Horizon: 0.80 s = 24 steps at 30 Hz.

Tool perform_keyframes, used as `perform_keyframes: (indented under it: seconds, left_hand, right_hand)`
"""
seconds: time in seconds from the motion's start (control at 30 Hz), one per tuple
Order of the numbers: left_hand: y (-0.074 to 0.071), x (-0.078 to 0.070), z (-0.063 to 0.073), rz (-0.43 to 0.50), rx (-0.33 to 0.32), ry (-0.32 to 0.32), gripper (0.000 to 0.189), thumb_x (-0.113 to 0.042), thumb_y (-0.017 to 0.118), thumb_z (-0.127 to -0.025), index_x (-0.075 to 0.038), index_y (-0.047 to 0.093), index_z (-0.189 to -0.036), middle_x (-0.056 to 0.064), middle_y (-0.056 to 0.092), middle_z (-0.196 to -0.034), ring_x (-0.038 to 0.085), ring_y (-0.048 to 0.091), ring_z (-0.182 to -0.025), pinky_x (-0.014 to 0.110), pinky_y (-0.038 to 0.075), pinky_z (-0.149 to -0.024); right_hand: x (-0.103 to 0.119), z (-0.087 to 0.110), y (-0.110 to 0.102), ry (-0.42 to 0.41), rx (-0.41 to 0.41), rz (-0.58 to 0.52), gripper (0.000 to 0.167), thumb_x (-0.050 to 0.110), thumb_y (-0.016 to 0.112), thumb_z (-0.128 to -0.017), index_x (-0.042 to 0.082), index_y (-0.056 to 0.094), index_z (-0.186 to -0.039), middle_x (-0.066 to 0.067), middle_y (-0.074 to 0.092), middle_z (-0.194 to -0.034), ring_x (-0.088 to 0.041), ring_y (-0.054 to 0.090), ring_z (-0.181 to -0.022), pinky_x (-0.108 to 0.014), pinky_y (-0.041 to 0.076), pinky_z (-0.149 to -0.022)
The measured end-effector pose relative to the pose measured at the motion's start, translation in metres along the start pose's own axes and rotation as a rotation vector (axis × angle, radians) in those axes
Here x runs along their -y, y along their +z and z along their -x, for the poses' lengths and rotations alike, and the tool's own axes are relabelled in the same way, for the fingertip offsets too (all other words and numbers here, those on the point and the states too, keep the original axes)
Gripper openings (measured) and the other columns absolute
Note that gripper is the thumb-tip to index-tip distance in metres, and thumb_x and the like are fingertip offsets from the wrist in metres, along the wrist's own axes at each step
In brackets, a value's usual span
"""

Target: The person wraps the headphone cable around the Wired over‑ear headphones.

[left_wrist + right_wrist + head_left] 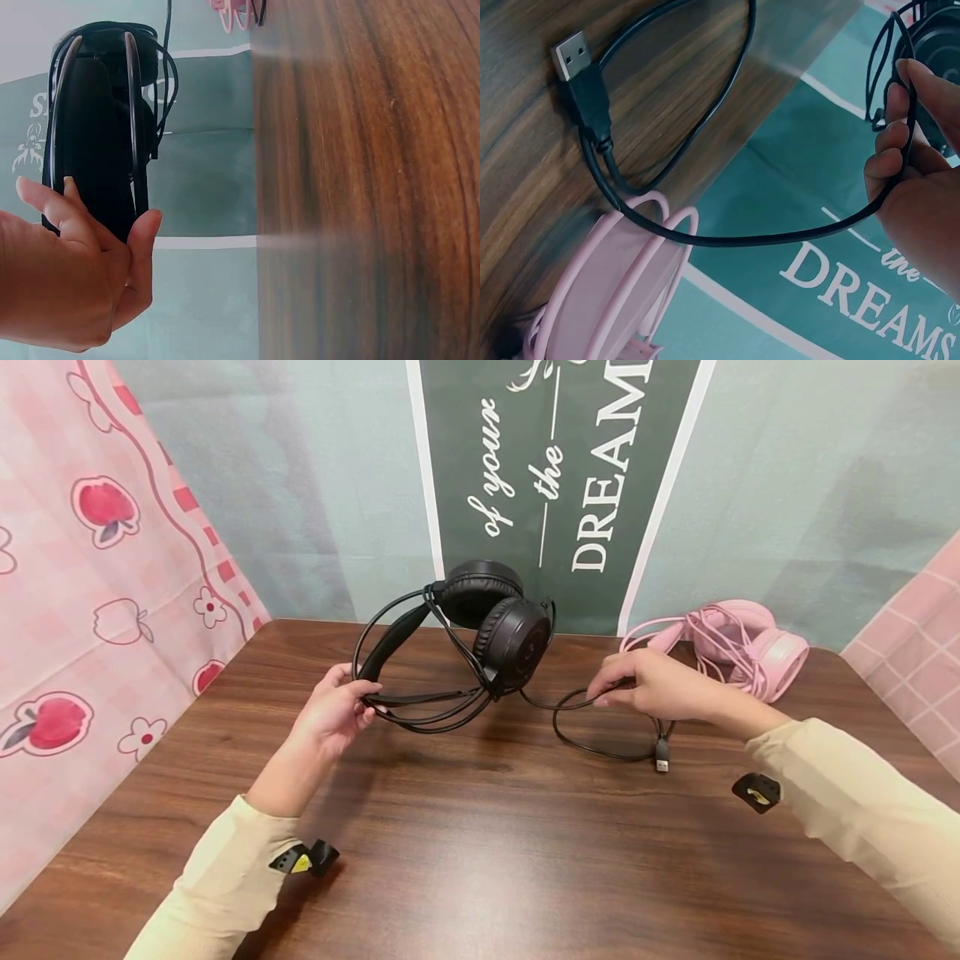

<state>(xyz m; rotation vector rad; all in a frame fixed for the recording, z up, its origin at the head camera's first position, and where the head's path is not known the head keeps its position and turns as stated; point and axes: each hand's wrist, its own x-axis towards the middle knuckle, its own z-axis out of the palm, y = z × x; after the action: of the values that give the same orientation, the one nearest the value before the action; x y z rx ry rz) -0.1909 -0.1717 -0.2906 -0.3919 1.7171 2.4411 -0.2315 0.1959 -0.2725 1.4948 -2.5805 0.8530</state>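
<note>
Black over-ear headphones (517, 643) are held up above the table, cable wound around the headband and ear cups. My left hand (335, 710) grips them by the headband, thumb and fingers around it, as the left wrist view also shows on the headband (94, 142). My right hand (648, 681) pinches the black cable (570, 703) to the right of the ear cups. From those fingers a loop of cable hangs down, ending in a USB plug (662, 755). The right wrist view shows that plug (581, 82) close up, its metal end bare.
Pink headphones (750, 647) with their own wound cable lie at the back right of the brown wooden table (480, 860), behind my right hand. A printed cloth backdrop (322, 485) hangs along the back edge; a pink patterned cloth (97, 610) stands at the left.
</note>
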Motion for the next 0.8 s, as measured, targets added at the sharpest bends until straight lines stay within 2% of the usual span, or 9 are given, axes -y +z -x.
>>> perform_keyframes:
  seconds: [0.5, 0.8]
  left_hand:
    - [0.009, 0.009, -0.004, -0.087, -0.01, 0.006, 0.021, 0.007, 0.044, -0.088, -0.01, 0.034, -0.094, 0.008, 0.042, -0.084, 0.008, 0.054, -0.046, 0.009, 0.039, -0.039]
    - [0.012, 0.012, -0.004, -0.106, 0.002, 0.004, 0.02, 0.007, 0.044, -0.088, -0.009, 0.034, -0.095, 0.005, 0.049, -0.077, 0.009, 0.056, -0.047, 0.009, 0.039, -0.039]
  right_hand:
    - [0.016, -0.007, 0.007, -0.053, 0.043, -0.016, 0.017, -0.003, 0.07, -0.075, 0.012, 0.07, -0.083, 0.01, 0.059, -0.077, -0.004, 0.054, -0.072, -0.021, 0.048, -0.064]
    - [0.023, -0.011, 0.008, -0.084, 0.099, -0.033, 0.015, 0.001, 0.069, -0.078, 0.014, 0.069, -0.085, 0.011, 0.058, -0.078, -0.005, 0.053, -0.073, -0.024, 0.047, -0.064]
